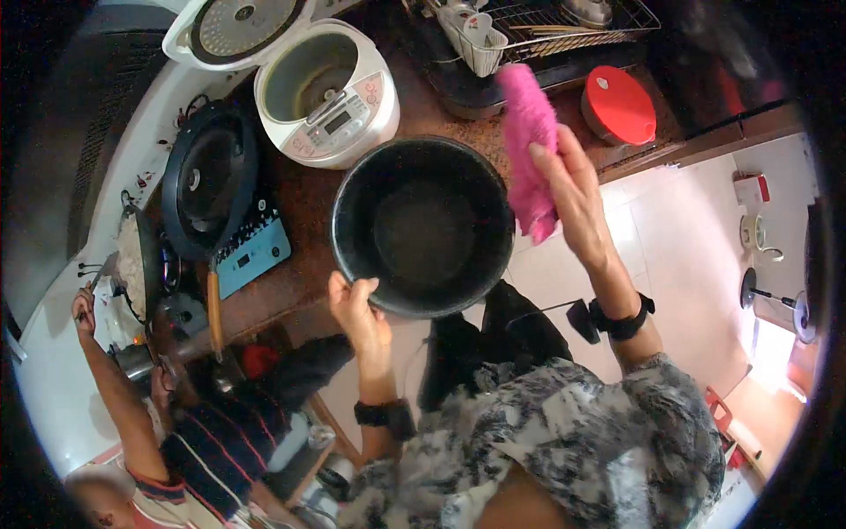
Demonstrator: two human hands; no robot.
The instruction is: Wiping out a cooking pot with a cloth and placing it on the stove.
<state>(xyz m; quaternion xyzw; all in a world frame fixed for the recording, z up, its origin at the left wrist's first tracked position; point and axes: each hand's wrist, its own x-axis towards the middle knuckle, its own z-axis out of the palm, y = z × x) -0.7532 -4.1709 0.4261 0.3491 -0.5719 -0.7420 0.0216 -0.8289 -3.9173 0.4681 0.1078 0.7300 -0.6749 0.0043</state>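
Note:
My left hand (362, 311) grips the near-left rim of a black inner cooking pot (423, 231), its thumb over the edge. The pot's dark inside faces me and holds nothing that I can see. In my right hand (575, 192) is a fluffy pink cloth (527, 145), raised just right of the pot and apart from its rim. Behind the pot, on the brown counter (423, 109), stands a white rice cooker (330, 99) with its lid (244, 23) up and its inside exposed.
To the left are a dark frying pan (210, 178) with a wooden handle and a light-blue board-like item (258, 254). Another person's arm (122, 390) works at the far left. A wire dish rack (562, 33) and a red-lidded container (619, 106) stand at the back right.

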